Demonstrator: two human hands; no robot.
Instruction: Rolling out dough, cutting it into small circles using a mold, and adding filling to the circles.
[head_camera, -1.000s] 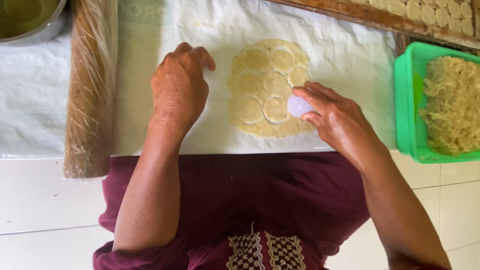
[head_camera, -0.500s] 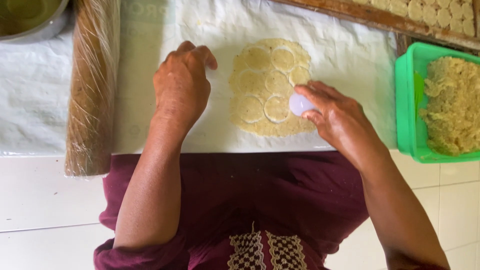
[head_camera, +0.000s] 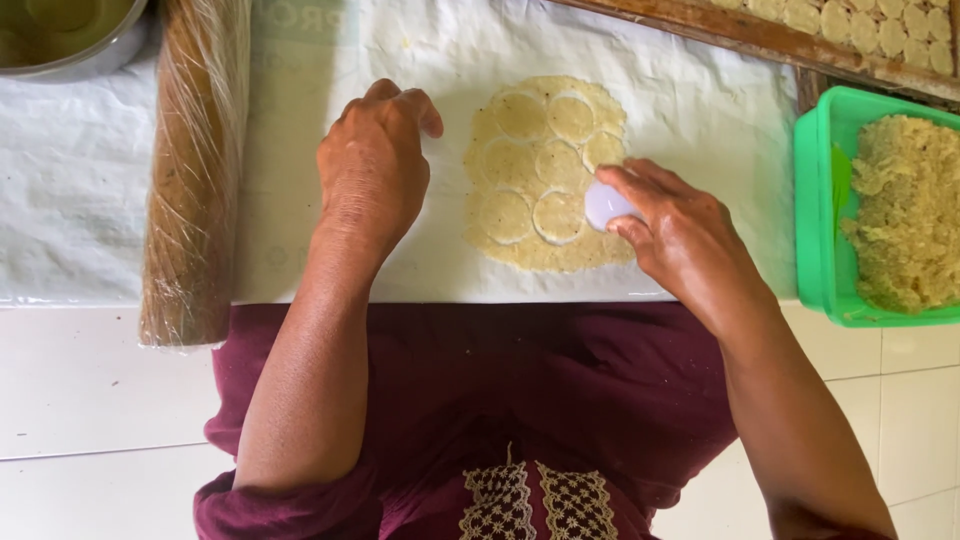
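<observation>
Dough sheet (head_camera: 545, 175): I see right hand (head_camera: 680, 235) fingers clamping a white round cutter (head_camera: 605, 205); left hand (head_camera: 375, 165) curled, holding nothing. Cuts near the edge risk incomplete rounds.

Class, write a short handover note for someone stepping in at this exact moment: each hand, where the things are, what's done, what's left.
Left hand: empty, resting on the white sheet beside the dough.
Right hand: presses a small white round cutter into the rolled dough, right edge.
Done: about six circles cut, all lying in the dough.
Left: the uncut edges.
Nearby: wrapped rolling pin on the left, green tub of mix on the right.
</observation>
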